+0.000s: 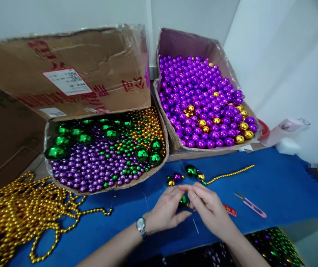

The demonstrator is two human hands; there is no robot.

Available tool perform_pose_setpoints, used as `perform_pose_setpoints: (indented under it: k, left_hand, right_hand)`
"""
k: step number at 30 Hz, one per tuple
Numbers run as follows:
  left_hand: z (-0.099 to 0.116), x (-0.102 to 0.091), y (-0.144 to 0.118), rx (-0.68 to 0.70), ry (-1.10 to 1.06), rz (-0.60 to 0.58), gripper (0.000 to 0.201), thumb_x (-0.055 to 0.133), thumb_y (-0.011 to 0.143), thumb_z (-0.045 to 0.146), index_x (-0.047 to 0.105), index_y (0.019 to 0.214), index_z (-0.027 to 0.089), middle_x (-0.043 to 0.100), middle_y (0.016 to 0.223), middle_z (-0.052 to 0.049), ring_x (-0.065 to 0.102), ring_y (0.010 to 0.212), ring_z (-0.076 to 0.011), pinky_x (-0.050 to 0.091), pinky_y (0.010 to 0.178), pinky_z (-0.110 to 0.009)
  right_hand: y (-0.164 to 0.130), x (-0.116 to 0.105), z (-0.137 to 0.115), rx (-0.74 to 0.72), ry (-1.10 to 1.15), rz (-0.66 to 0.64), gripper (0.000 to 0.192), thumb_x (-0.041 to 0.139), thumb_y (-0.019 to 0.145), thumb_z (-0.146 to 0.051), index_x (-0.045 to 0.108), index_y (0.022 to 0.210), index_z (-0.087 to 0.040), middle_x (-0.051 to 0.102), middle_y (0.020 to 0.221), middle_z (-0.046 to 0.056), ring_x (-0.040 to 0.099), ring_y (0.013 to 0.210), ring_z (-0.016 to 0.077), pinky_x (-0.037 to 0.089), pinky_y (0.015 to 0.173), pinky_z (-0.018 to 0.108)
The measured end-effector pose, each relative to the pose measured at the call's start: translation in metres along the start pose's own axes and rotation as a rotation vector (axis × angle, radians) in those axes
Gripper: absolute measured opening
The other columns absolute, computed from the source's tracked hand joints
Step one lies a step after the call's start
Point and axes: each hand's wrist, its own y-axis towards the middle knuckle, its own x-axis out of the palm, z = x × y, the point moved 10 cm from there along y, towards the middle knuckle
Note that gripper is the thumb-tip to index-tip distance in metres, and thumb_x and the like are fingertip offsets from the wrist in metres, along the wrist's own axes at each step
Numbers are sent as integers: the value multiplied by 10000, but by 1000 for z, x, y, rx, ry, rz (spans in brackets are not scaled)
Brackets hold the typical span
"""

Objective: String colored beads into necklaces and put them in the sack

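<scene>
Over the blue table, my left hand (166, 209), with a watch (141, 226) on its wrist, meets my right hand (209, 207) at the fingertips. Both are closed in a pinch on a string of beads. A shiny green bead (183, 200) shows between them; the thread itself is mostly hidden. Just beyond my fingers lie a cluster of small purple and gold beads (176, 177) and a large green bead (190, 170) beside a gold one (200, 176). From these a thin gold bead chain (231, 174) runs right. A needle-like thin piece (196, 226) shows below my hands.
A box edge (103, 188) rims purple, green and gold beads at left; another box (225, 55) holds large purple and gold beads. Gold bead chains (14, 218) are heaped at left. Pink thread snips (255, 208) and a red packet (230, 210) lie at right.
</scene>
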Motion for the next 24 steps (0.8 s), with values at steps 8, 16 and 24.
perform_pose_setpoints:
  k: [8,16,24]
  left_hand:
    - [-8,6,-10,69,458,-51,303,486,844,157,515,1143,199,545,1156,-109,463,1141,-268,355,1000,-484]
    - [-39,-33,-36,-55,670,-5,421,432,797,11,503,1183,165,509,1232,-146,422,1197,-307,377,981,-512]
    - [-5,-106,-47,-30,477,309,282,498,860,149,559,1132,194,618,1064,-108,561,992,-226,472,862,-378]
  right_hand:
    - [-26,-71,29,263,309,251,330,506,874,-490,634,906,-188,483,587,-1,445,536,127,354,470,240]
    - [-48,-139,53,165,684,673,138,570,862,-346,609,828,-219,370,568,-26,388,522,103,324,446,229]
    - [-40,-104,44,123,602,550,130,602,849,-336,633,893,-218,442,634,-3,429,577,120,361,499,260]
